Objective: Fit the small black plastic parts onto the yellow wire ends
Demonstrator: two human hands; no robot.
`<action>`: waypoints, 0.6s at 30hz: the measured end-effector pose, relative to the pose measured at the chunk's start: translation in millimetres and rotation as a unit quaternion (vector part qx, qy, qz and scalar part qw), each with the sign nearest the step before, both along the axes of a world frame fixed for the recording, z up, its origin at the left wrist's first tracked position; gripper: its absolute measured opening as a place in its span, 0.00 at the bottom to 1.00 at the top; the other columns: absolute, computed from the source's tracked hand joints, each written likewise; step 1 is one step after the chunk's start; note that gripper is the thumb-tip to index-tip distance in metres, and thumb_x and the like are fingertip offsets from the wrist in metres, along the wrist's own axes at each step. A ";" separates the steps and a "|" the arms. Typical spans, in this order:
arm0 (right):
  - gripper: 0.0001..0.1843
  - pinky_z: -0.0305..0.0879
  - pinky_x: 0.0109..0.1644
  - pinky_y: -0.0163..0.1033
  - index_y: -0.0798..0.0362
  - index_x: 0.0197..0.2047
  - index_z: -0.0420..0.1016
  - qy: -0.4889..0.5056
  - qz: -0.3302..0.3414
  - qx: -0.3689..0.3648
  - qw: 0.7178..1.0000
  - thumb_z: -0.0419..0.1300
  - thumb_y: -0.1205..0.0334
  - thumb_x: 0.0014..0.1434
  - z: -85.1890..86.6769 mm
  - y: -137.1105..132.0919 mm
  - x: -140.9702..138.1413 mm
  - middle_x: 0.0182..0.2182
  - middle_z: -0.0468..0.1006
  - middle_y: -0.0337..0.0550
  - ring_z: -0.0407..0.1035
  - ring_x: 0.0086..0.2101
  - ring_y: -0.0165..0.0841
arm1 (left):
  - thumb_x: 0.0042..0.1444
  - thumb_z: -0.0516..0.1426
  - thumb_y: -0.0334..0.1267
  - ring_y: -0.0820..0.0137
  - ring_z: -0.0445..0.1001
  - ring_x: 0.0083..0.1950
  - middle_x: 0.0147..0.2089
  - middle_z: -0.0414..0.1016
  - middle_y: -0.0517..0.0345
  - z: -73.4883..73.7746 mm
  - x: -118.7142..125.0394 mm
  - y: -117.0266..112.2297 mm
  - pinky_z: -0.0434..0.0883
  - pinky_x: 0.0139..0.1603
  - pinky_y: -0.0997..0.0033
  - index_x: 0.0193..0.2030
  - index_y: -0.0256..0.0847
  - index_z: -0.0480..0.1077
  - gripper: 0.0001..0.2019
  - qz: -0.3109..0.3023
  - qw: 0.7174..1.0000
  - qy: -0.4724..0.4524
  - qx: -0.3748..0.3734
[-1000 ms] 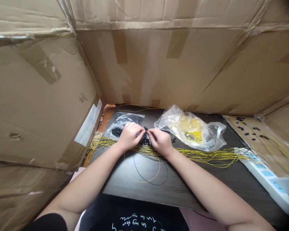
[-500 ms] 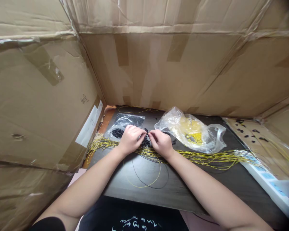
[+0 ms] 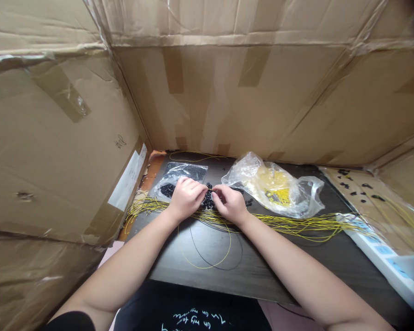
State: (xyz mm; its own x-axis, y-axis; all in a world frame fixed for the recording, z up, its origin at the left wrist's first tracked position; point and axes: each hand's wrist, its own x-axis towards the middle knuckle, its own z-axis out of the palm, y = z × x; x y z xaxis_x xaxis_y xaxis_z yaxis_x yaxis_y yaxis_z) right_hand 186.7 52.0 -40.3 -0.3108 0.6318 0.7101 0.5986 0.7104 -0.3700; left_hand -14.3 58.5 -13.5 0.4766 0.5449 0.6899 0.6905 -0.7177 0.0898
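My left hand (image 3: 188, 198) is closed, thumb and fingers pinching a thin yellow wire (image 3: 230, 243). My right hand (image 3: 232, 203) faces it, its fingers closed around the same wire with the tips almost meeting the left ones. Whether a small part sits at the wire's end between the fingertips is too small to tell. The wire hangs in a wide loop above the front of the table. Just beneath both hands lies a pile of small black parts (image 3: 209, 201). A long bundle of yellow wires (image 3: 293, 225) runs crosswise under my wrists.
Behind my left hand is a clear bag of black parts (image 3: 167, 189). To the right lies a plastic bag with yellow pieces (image 3: 278, 196). A white power strip (image 3: 379, 250) and cardboard with loose black parts (image 3: 365, 186) are farther right. Cardboard walls (image 3: 207, 105) enclose the dark table (image 3: 262, 271).
Both hands stay together over the black pile, with only a slight shift of the fingers. The right thumb and fingers have changed their grip a little. The wire loop has moved slightly right.
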 end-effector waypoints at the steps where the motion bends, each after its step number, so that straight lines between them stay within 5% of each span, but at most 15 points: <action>1: 0.07 0.67 0.34 0.36 0.52 0.46 0.73 -0.002 0.001 -0.001 1.000 0.56 0.60 0.68 0.5 -0.4 0.2 0.31 0.78 0.42 0.72 0.28 0.31 | 0.68 0.55 0.35 0.66 0.75 0.39 0.35 0.80 0.58 0.0 -0.1 0.0 0.63 0.51 0.59 0.40 0.42 0.74 0.07 0.002 1.000 0.000 0.000; 7: 0.09 0.70 0.41 0.38 0.52 0.46 0.74 -0.007 -0.008 0.003 1.000 0.53 0.62 0.71 1.0 1.0 1.5 0.37 0.81 0.45 0.76 0.35 0.34 | 0.68 0.56 0.36 0.66 0.75 0.39 0.36 0.80 0.58 -0.6 0.6 -0.6 0.64 0.50 0.60 0.39 0.42 0.74 0.07 -0.001 1.000 -0.022 -0.015; 18: 0.08 0.65 0.34 0.36 0.52 0.41 0.72 0.015 -0.034 0.016 0.999 0.55 0.60 0.71 0.4 0.0 1.4 0.31 0.79 0.42 0.72 0.28 0.31 | 0.67 0.57 0.37 0.66 0.75 0.39 0.36 0.80 0.58 -2.4 1.3 -0.9 0.65 0.47 0.60 0.38 0.42 0.74 0.07 0.000 0.997 -0.051 -0.054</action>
